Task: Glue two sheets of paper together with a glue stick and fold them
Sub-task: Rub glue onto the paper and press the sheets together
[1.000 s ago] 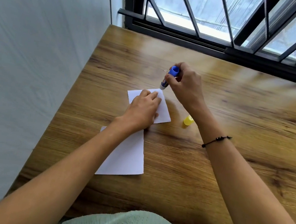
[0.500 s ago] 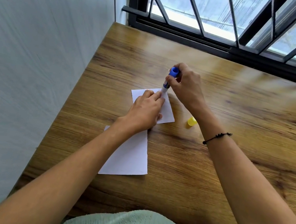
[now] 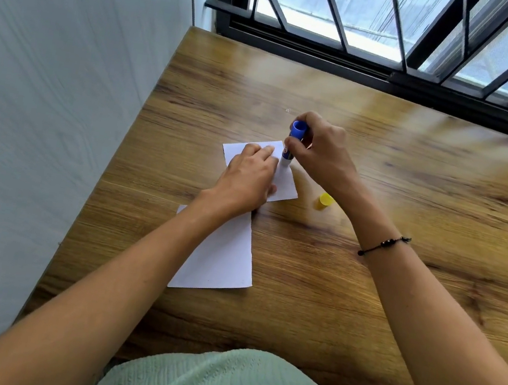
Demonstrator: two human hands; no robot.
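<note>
Two white paper sheets lie on the wooden table (image 3: 412, 191). My left hand (image 3: 248, 178) presses flat on the far sheet (image 3: 285, 184), covering most of it. The near sheet (image 3: 222, 260) lies closer to me, partly under my left wrist. My right hand (image 3: 322, 150) grips a glue stick (image 3: 290, 146) with a blue end, held nearly upright, its tip down on the far sheet's right part beside my left fingertips.
The glue stick's yellow cap (image 3: 325, 201) stands on the table just right of the far sheet, under my right wrist. A wall runs along the table's left edge. A barred window frame (image 3: 398, 72) borders the far edge.
The glue stick has come down from the far sheet's top corner onto its right side, toward me. My left hand stays pressed on the sheet.
</note>
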